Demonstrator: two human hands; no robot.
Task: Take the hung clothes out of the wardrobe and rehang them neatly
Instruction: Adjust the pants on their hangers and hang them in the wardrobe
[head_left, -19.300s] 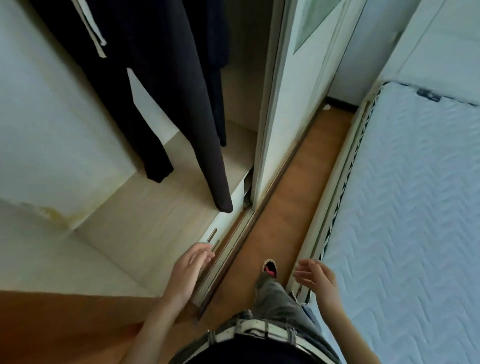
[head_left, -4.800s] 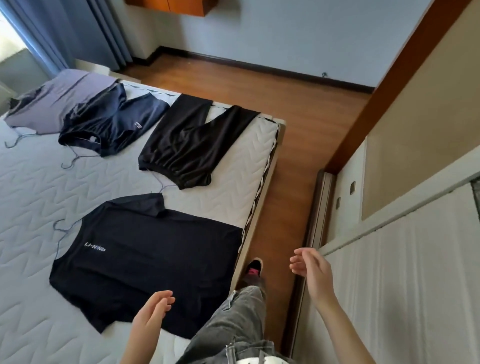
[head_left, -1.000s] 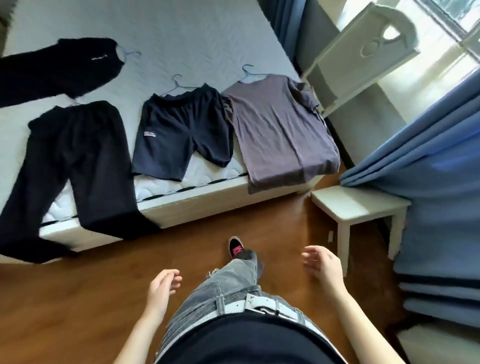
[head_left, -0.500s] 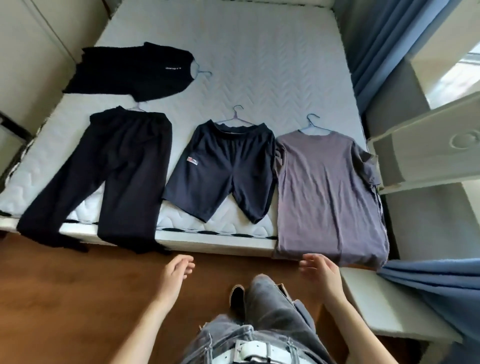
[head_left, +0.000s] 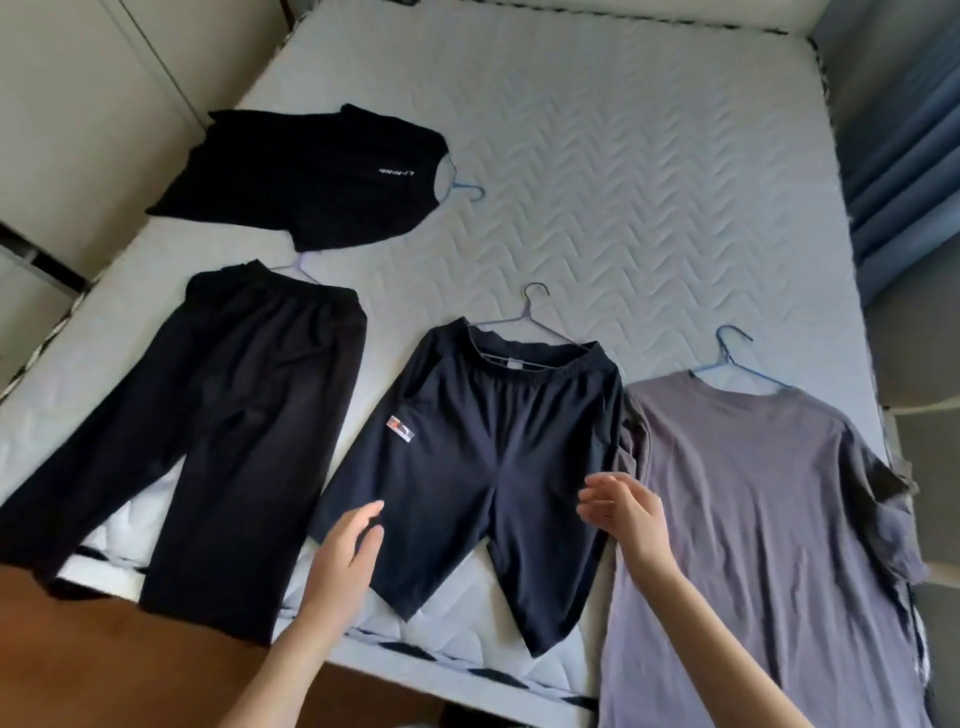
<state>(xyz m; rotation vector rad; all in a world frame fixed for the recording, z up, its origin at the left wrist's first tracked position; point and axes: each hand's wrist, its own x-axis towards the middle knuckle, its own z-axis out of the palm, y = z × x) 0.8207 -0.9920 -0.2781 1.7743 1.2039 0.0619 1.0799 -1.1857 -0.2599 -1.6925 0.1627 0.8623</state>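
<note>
Navy shorts (head_left: 488, 457) on hanger (head_left: 524, 322), flat on bed (head_left: 623, 156) between black trousers (head_left: 234, 415) and grey T-shirt (head_left: 753, 519). Left hand (head_left: 348, 551), right hand (head_left: 623, 514) spread, empty, over hems. Advisable: lift by hanger hook, waistband level.

I see four garments flat on the bed (head_left: 649, 171): black trousers (head_left: 234, 415) left, navy shorts (head_left: 483, 457) middle, grey T-shirt (head_left: 753, 519) right, black T-shirt (head_left: 306, 171) far left. Left hand (head_left: 345, 553) and right hand (head_left: 623, 512) hover open over the shorts.
</note>
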